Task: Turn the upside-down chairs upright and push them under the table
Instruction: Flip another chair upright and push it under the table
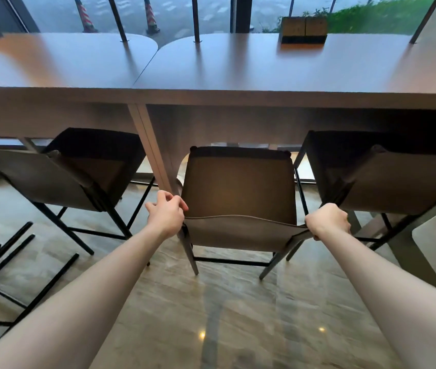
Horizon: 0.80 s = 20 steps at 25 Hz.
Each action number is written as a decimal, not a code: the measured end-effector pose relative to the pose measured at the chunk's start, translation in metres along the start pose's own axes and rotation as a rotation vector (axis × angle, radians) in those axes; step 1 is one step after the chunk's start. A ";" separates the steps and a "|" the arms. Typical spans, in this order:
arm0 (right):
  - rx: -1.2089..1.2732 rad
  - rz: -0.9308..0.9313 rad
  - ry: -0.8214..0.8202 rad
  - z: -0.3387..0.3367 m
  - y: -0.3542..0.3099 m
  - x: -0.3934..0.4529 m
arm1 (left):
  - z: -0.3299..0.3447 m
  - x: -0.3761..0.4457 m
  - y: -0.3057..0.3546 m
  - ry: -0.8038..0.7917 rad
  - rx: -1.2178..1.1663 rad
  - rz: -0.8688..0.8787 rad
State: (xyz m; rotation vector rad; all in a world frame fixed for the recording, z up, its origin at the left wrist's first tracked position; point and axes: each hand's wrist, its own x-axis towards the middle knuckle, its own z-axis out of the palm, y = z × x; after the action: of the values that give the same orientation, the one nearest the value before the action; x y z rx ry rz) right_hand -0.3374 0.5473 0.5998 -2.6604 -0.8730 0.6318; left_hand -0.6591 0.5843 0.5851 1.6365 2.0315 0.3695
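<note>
Gripping the backrest of the middle chair (238, 198), your left hand (167, 215) curls over its top left corner, fingers wrapped round the frame; your right hand (328, 221) closes round the top right corner in the same way; both forearms reach forward from the near edge of view. This chair stands upright on the polished floor (211, 315), its seat partly beneath the near edge of the table (211, 73), just right of a table leg (155, 155). To its left a second upright chair (78, 171) sits with its seat under the same edge; to its right a third upright chair (387, 171) does likewise; the three are near one another but apart. At the far left, black metal legs (12, 251) of another piece of furniture slant across the floor; its body is out of view. On the far right part of the table stands a wooden box (303, 29); its contents cannot be told. Beyond the window two striped traffic cones (85, 16) stand outside.
</note>
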 end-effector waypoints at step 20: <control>0.021 -0.085 -0.074 -0.005 -0.074 0.078 | -0.008 0.101 0.049 0.007 -0.008 -0.050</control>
State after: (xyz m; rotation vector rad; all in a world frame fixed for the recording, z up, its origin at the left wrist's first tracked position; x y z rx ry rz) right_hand -0.3160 0.6524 0.6073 -2.5807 -0.9879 0.7181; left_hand -0.6378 0.6945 0.5955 1.5786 2.0689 0.3657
